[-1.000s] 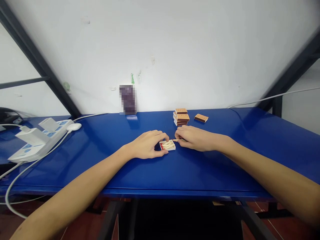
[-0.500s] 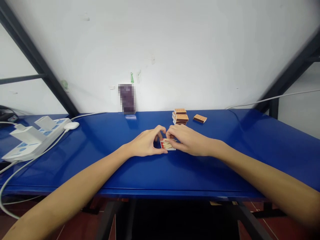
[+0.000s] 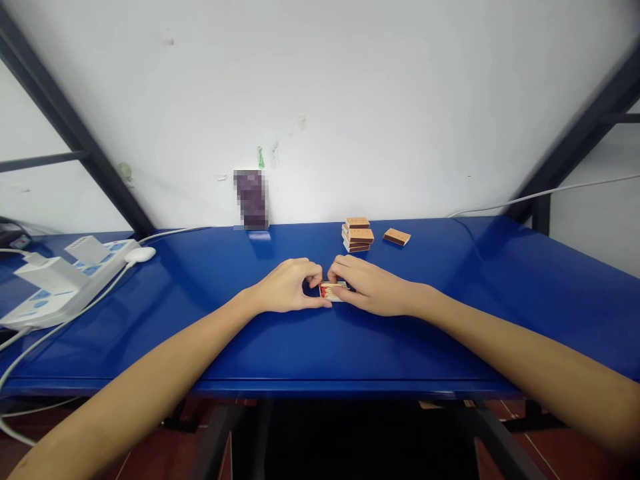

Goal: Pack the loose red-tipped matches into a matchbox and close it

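Note:
A small white matchbox tray (image 3: 341, 300) lies on the blue table, filled with red-tipped matches (image 3: 327, 291). My left hand (image 3: 286, 285) curves around the tray's left end, its thumb at the near edge and its curled index finger at the far edge. From the right, my right hand (image 3: 376, 287) reaches over the tray, the thumb on the matches and the index finger bent at the far side. Its palm and fingers cover the tray's right end. Beyond the hands stands a stack of matchboxes (image 3: 359, 235), with a single matchbox (image 3: 397, 237) to its right.
On the left are a white power strip (image 3: 105, 277) with plugged-in adapters and a white cable (image 3: 65, 325). A pixelated dark rectangular object (image 3: 253, 200) leans on the white wall behind the blue table (image 3: 320, 353). Dark metal frame bars rise on both sides.
My right thumb and fingers have shifted slightly left and lower over the matches. The left hand stays around the tray's end. The whole view has moved a little.

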`<action>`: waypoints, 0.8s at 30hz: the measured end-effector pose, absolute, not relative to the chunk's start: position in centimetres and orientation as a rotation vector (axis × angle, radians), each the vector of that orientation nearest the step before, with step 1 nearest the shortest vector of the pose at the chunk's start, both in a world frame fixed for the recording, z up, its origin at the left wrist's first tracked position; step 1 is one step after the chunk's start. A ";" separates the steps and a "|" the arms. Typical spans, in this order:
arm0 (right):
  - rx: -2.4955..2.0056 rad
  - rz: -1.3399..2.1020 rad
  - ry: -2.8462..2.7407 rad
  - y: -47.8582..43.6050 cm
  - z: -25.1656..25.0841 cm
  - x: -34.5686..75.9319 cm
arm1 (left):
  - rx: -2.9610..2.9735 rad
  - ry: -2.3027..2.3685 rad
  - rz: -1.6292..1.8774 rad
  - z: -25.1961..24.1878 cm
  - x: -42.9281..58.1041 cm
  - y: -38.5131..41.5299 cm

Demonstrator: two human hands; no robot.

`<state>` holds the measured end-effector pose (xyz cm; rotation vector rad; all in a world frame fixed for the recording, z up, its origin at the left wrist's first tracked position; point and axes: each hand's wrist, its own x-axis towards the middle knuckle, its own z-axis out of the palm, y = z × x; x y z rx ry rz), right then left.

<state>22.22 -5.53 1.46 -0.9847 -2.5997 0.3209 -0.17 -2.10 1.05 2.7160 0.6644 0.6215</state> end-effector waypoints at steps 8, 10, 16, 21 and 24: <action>-1.027 0.493 -2.542 -4.6 2.4 24.0 | 2.716 0.692 0.565 1.4 -0.2 -2.4; -1.035 0.549 -2.565 -4.4 2.5 24.3 | 2.718 0.712 0.557 1.4 -0.2 -2.5; -1.049 0.702 -2.578 -4.2 2.8 24.6 | 2.702 0.715 0.556 1.4 -0.1 -2.6; -1.015 0.736 -2.599 -3.9 2.4 24.9 | 2.679 0.736 0.564 1.4 -0.3 -2.4; -1.020 0.715 -2.597 -3.9 2.1 24.7 | 2.657 0.746 0.590 1.3 -0.4 -2.4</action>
